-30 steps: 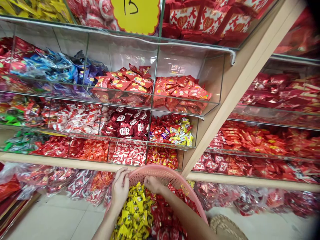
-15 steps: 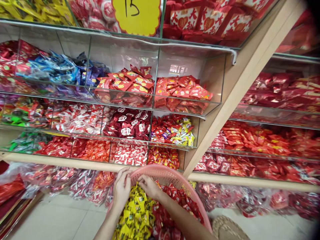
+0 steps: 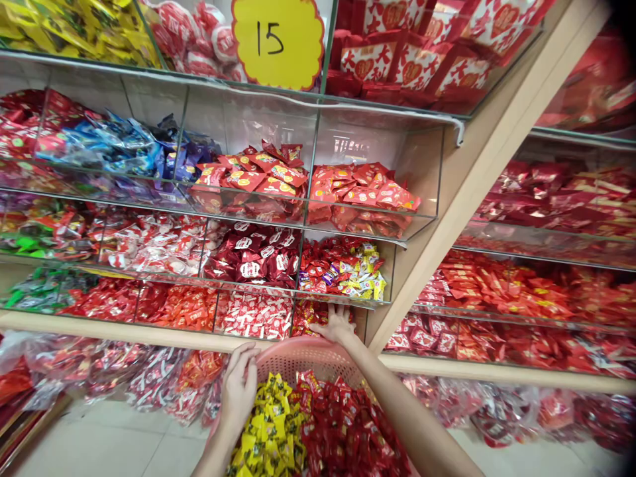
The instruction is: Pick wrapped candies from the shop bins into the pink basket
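A pink plastic basket (image 3: 293, 354) stands in front of me, with yellow-wrapped candies (image 3: 271, 424) on its left side and red-wrapped candies (image 3: 348, 424) on its right. My left hand (image 3: 240, 377) grips the basket's left rim, its fingers bent and close together. Beyond the far rim, my right hand (image 3: 336, 326) reaches into the lowest shelf compartment, fingers spread over small red and yellow wrapped candies (image 3: 304, 319). No candy shows in that hand, and its fingertips partly cover the pile.
Glass-fronted shelves hold several kinds of wrapped candies, among them pink-and-white ones (image 3: 256, 315) just left of my right hand. A slanting wooden upright (image 3: 422, 271) stands to the right. Bagged candies (image 3: 169, 381) lie on the floor below. A yellow price card (image 3: 277, 43) hangs above.
My right hand has moved from above the yellow candies in the basket, forward and right, to the lowest shelf compartment, and its fingers have spread. My left hand stays on the rim.
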A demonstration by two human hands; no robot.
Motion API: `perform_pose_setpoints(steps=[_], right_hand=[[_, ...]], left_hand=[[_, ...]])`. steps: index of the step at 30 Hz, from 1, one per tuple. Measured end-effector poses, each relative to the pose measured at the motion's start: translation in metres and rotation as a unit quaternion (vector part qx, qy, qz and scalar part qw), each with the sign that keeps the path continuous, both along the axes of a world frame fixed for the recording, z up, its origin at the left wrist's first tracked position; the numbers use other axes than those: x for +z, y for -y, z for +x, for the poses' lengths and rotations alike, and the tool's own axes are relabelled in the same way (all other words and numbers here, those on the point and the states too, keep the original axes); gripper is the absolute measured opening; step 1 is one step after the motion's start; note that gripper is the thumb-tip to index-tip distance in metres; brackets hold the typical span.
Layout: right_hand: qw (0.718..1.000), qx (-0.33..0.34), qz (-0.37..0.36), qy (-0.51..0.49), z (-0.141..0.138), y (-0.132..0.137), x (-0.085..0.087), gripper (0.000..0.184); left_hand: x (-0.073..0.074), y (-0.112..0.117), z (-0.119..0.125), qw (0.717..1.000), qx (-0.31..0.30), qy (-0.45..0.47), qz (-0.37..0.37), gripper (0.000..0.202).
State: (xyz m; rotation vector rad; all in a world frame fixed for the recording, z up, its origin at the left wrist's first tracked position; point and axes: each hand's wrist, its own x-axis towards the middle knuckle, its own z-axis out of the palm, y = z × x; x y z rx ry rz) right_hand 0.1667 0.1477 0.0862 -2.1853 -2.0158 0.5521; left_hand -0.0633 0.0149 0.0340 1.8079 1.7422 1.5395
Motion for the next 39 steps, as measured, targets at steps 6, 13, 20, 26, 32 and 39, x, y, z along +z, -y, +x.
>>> perform_pose_setpoints(steps=[6,13,20,26,32,39], right_hand=[[0.986,-0.011,-0.163,0.026,-0.015,-0.023,-0.015,0.125],[0.984,-0.024,-0.173,0.036,-0.022,-0.027,-0.007,0.128],[0.992,-0.018,-0.114,0.056,-0.016,-0.022,-0.006,0.119],[0.985,-0.025,-0.164,0.039,-0.013,-0.022,-0.006,0.121],[0.995,-0.027,-0.082,0.06,-0.018,-0.02,-0.012,0.111],[0.988,-0.033,-0.14,0.055,-0.011,-0.02,-0.011,0.106]], left_hand=[[0.001,0.0,-0.001,1.0,0.005,0.002,0.007,0.022],[-0.002,0.0,-0.002,1.0,0.007,-0.012,0.005,0.023],[0.0,-0.001,-0.001,1.0,0.014,-0.017,0.013,0.023],[0.001,-0.002,0.0,1.0,0.013,-0.018,0.008,0.023],[0.001,-0.002,0.0,1.0,0.017,-0.012,0.01,0.023],[0.0,-0.002,0.0,1.0,0.012,-0.014,0.0,0.024]])
